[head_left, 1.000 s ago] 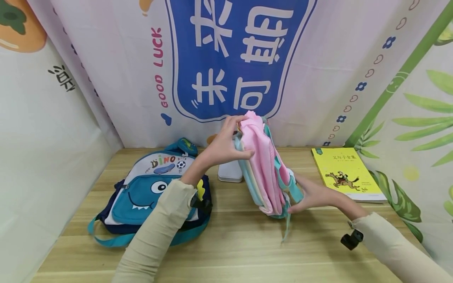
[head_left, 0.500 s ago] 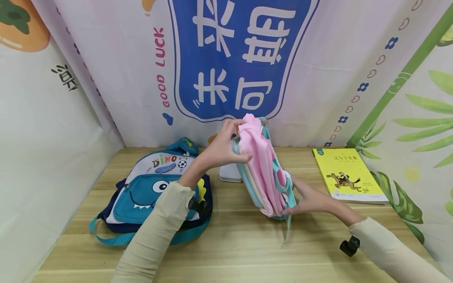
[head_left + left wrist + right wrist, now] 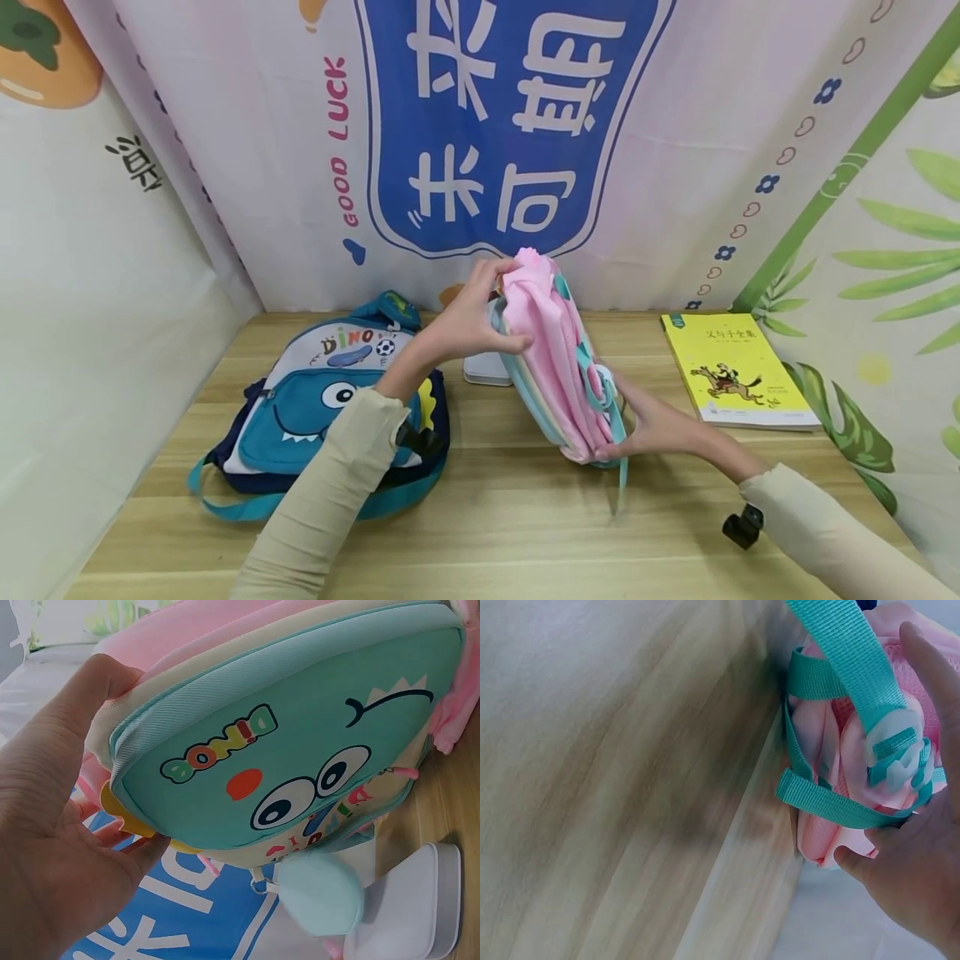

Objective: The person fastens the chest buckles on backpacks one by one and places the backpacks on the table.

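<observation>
A pink backpack (image 3: 551, 358) stands tilted on edge on the table, its top leaning left. Its mint front pocket (image 3: 300, 727) shows a cartoon dino face in the left wrist view. My left hand (image 3: 468, 321) grips the upper part, thumb on the near side and fingers around the front's far edge. At the lower back, my right hand (image 3: 656, 421) holds the backpack between thumb and fingers, beside the teal shoulder straps (image 3: 859, 667). A round mint pendant (image 3: 322, 892) hangs from the front.
A blue dinosaur backpack (image 3: 300, 417) lies at the left on the wooden table (image 3: 525, 533). Behind the pink one is a white box (image 3: 486, 368). A yellow book (image 3: 731, 367) lies at the right. Printed cloth (image 3: 292, 167) closes off the back and sides.
The pink backpack has tilted slightly further, its top a little lower and its bottom shifted right. My right thumb has moved onto its lower edge. The left hand keeps its grip.
</observation>
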`<state>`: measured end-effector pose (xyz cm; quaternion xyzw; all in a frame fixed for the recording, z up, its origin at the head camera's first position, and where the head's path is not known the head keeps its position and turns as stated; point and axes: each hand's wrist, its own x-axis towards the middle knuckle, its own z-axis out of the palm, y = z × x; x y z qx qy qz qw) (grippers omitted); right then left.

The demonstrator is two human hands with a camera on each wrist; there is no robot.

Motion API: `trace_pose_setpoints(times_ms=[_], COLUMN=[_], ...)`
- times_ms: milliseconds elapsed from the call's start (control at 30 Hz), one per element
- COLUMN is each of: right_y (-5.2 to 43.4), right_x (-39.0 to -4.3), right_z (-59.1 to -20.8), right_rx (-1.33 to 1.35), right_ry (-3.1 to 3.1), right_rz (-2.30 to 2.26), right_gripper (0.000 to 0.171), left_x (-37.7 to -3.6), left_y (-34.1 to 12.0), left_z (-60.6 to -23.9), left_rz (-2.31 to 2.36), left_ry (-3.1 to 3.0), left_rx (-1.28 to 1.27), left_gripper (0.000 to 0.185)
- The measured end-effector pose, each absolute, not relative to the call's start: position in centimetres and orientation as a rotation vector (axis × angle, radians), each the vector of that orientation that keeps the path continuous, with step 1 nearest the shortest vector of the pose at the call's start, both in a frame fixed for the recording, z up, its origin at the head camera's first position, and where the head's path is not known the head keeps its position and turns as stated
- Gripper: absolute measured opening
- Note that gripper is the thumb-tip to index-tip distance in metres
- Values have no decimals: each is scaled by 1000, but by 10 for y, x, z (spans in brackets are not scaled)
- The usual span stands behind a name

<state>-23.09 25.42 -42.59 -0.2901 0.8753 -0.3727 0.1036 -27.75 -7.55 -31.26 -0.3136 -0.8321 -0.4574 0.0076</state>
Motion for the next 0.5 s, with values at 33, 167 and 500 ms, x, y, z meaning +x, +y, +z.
trace_pose_setpoints(times_ms=[33, 167, 500], right_y=[255, 258, 275], right_x=[-231, -229, -228], right_z=[-426, -422, -408], right_rx=[-855, -848, -807], right_ry=[2588, 2600, 2610], right_rz=[-1092, -1064, -955], right_gripper=[136, 137, 132], left_x=[-277, -274, -270], left_y=[-76, -76, -70], left_z=[-313, -314, -329], left_rz=[-1426, -1397, -1367], left_ry=[-2608, -2640, -2713], left_rx=[-982, -994, -967], left_gripper=[99, 102, 105])
